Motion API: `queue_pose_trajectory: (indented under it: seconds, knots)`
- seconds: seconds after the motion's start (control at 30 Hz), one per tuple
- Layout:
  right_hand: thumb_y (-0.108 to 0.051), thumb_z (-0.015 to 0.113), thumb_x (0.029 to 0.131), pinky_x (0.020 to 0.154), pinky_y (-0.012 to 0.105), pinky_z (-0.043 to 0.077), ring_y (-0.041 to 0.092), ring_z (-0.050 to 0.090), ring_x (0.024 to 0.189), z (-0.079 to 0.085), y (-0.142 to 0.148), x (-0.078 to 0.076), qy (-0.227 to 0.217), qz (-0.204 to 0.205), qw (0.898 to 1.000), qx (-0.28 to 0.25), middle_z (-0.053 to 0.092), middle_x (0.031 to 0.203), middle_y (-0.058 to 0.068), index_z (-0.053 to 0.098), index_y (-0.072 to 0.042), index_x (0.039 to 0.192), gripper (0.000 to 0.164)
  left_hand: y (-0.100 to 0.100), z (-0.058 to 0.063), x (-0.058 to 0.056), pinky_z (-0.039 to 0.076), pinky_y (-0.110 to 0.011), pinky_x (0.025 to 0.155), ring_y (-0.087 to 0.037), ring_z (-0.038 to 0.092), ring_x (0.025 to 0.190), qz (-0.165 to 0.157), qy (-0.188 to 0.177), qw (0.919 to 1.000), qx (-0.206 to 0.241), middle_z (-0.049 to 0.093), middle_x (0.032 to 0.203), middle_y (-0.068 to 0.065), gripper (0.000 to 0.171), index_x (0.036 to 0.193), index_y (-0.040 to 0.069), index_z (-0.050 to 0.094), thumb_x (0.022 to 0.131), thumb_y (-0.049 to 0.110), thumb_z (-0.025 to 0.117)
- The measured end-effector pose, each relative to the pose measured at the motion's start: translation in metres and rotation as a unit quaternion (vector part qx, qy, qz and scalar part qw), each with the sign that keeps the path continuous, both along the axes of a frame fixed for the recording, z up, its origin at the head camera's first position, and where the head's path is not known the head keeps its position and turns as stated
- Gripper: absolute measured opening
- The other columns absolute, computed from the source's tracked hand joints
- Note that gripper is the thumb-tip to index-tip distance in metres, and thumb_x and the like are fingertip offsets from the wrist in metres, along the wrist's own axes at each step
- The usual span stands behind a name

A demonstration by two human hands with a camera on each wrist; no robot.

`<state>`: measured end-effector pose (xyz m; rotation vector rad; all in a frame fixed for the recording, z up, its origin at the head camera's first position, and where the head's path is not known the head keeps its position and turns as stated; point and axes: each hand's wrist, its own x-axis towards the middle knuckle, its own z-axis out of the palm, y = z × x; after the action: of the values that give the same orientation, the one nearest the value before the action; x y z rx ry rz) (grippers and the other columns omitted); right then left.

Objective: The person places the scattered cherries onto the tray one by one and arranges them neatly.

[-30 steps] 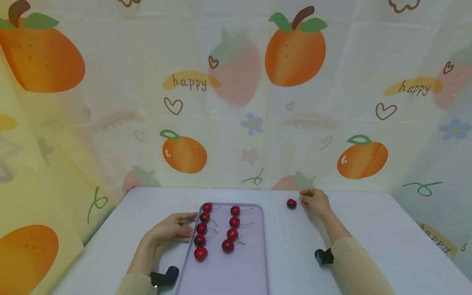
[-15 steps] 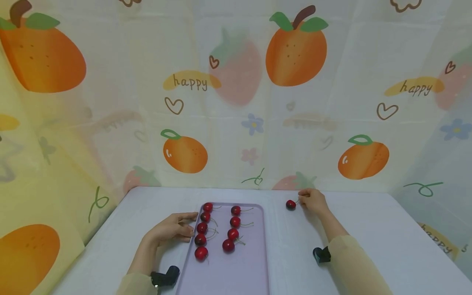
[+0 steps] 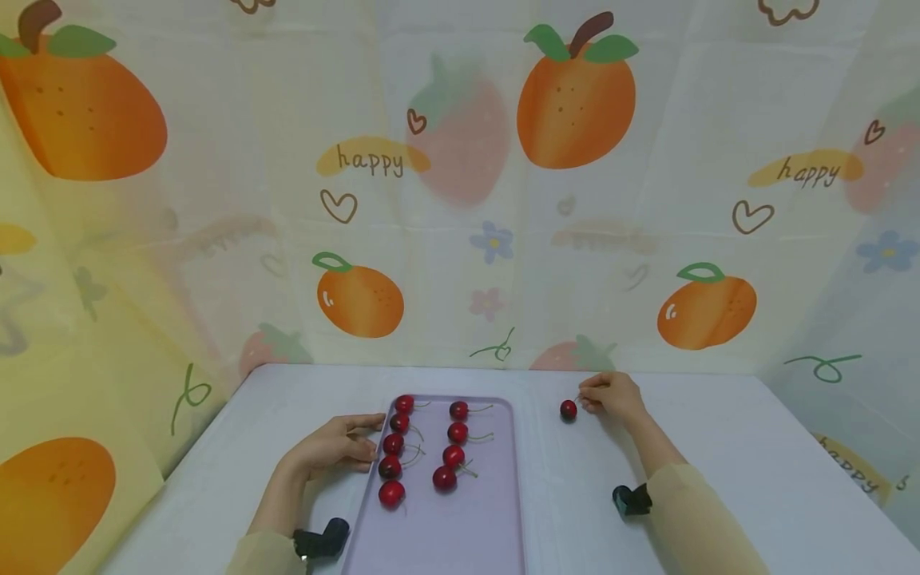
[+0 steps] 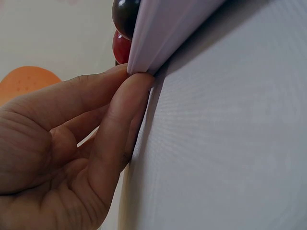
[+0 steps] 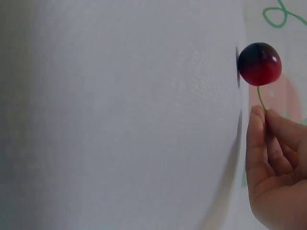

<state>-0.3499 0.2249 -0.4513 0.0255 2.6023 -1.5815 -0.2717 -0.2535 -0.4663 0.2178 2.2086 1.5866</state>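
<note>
My right hand (image 3: 612, 398) pinches the thin green stem of a dark red cherry (image 3: 569, 410) to the right of the tray. In the right wrist view the cherry (image 5: 259, 64) sits close against the white tabletop, beyond the fingertips (image 5: 257, 111). My left hand (image 3: 332, 443) touches the left rim of a pale purple tray (image 3: 489, 527), thumb and forefinger set apart along its edge. Several cherries (image 3: 391, 467) form a column down the tray's left side, and a second column of cherries (image 3: 454, 457) stands in its middle, stems pointing right.
The white table (image 3: 690, 431) ends at the back against a hanging cloth (image 3: 446, 279) printed with oranges, strawberries and words. Black wrist cameras sit on both forearms, the left camera (image 3: 322, 539) overlapping the tray's side in the head view.
My right hand has moved slightly toward me with the cherry, which now hangs lower in the head view. The left hand and the tray have stayed still.
</note>
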Motion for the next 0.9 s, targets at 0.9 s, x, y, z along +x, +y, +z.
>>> queue_pose_trajectory:
  seconds: [0.9]
  knots:
    - [-0.010,0.063,0.094,0.070,0.016,0.059,0.003,0.069,0.073,-0.0009,0.0015,0.0053,-0.043,0.053,0.991,-0.118,0.074,0.082,-0.004,0.060,0.018,0.118,0.037,0.0004,0.0015,0.0007,0.062,-0.027,0.077,-0.014,0.063,0.085,-0.003,0.005,1.0000,-0.002,0.040,0.148,-0.029,0.070,0.149,-0.001,0.038,0.085,0.005,0.065]
